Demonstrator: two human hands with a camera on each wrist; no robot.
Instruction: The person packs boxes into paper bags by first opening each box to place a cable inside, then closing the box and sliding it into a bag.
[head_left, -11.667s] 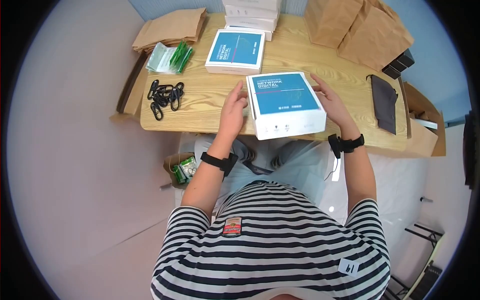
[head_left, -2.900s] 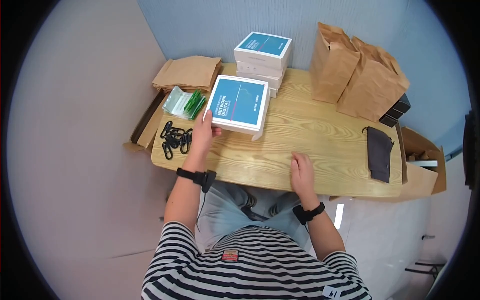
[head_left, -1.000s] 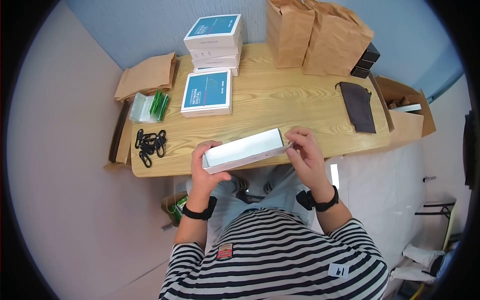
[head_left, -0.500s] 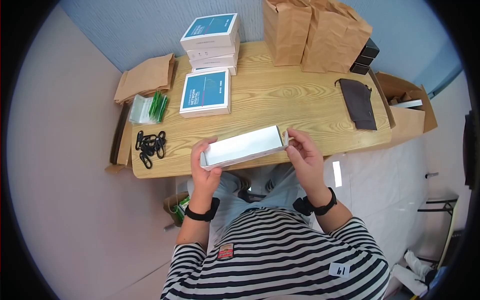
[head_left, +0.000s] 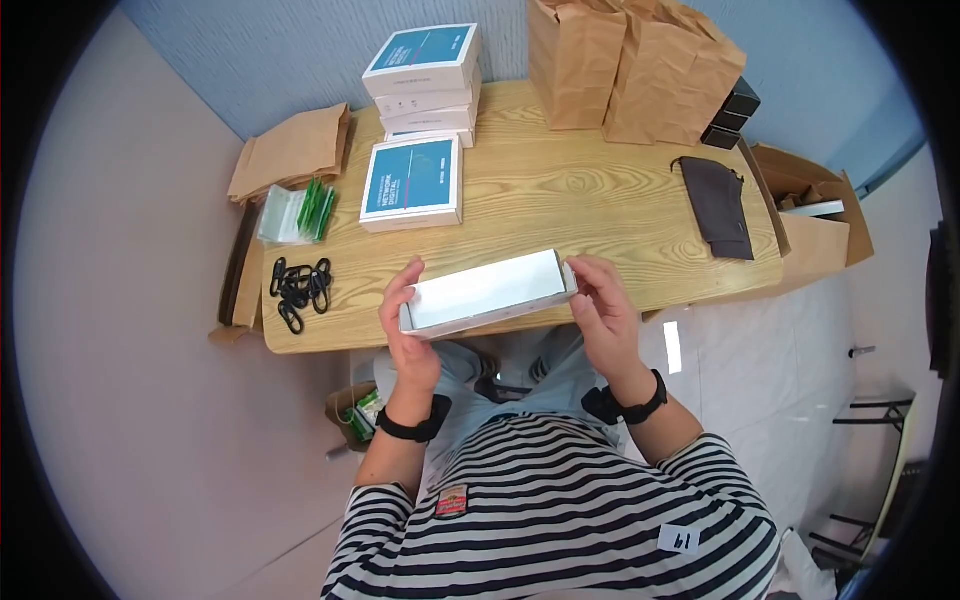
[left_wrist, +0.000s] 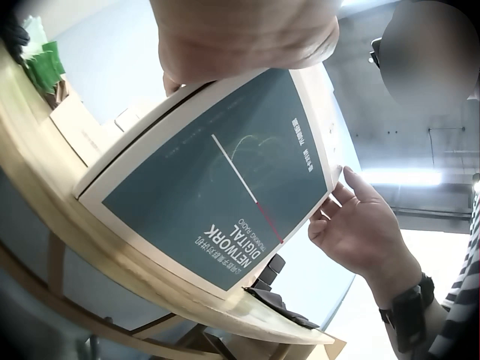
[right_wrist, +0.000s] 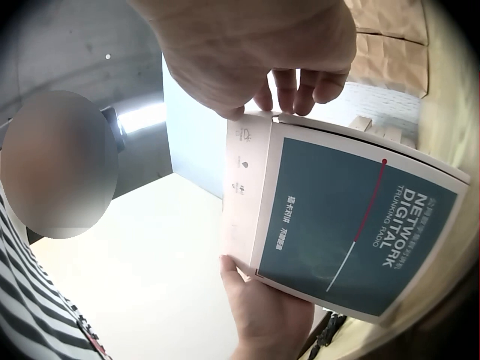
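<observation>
A white cardboard box is held tilted over the table's front edge, with a plain white face and narrow edge toward the head camera. Its blue printed face, reading NETWORK DIGITAL, shows in both wrist views. My left hand holds the left end, thumb at the narrow side and fingers raised along the end. At the opposite end, my right hand pinches the corner. In the right wrist view, the right fingertips lie along the lid seam and the thumb is at the narrow wall. The box's inside is hidden.
Similar boxes are stacked at the back, with another box before them. Black straps, green packets and folded paper lie left. Brown paper bags, black boxes and a grey pouch stand right.
A box that my left hand held earlier now sits before the stack. Over the last second, the small flap at my right fingers has gone down and my left fingers have straightened upward.
</observation>
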